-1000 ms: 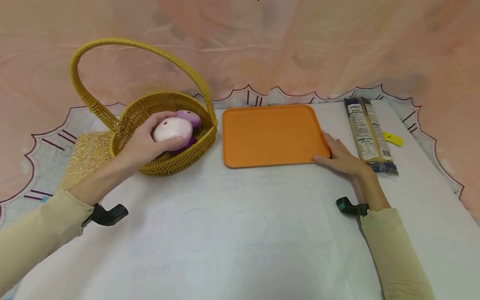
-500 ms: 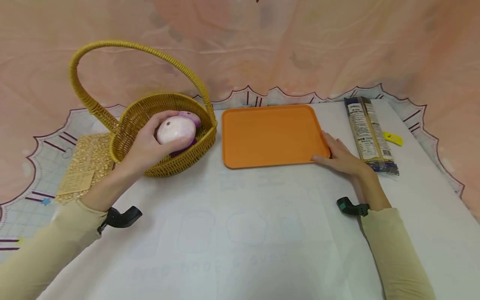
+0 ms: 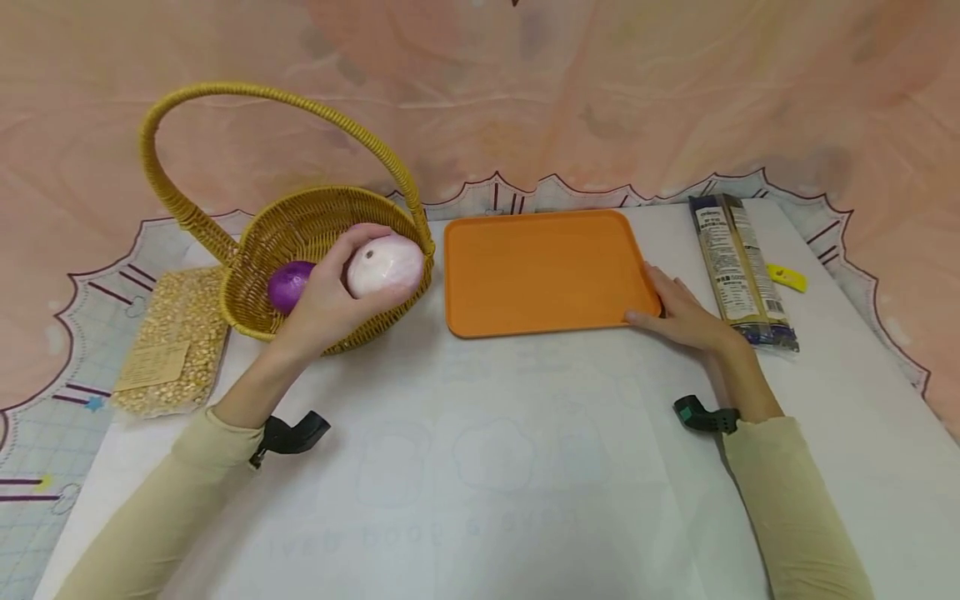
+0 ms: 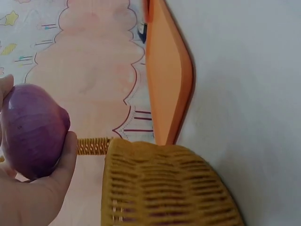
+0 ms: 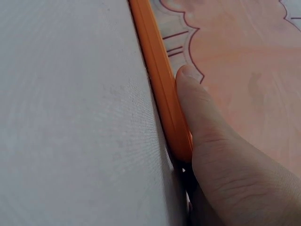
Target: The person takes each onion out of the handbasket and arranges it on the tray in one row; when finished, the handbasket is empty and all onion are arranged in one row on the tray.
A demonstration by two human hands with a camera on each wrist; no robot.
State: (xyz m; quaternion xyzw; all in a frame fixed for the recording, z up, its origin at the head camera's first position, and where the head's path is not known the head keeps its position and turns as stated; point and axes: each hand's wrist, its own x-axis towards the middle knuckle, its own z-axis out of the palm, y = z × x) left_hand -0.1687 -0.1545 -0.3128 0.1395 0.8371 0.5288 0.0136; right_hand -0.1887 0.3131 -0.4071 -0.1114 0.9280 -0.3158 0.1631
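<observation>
Behind the table, a creased peach cloth, mottled with blurred pink and greyish blotches. Along the table's far edge, a pale scalloped border, outlined in dark red and marked with short dark strokes. Down both sides of the table, more of the same, widening on the left into a bluish checked area with a small blue star. Across the table's white top, faint rounded outlines, faint lettering, soft shadows.
</observation>
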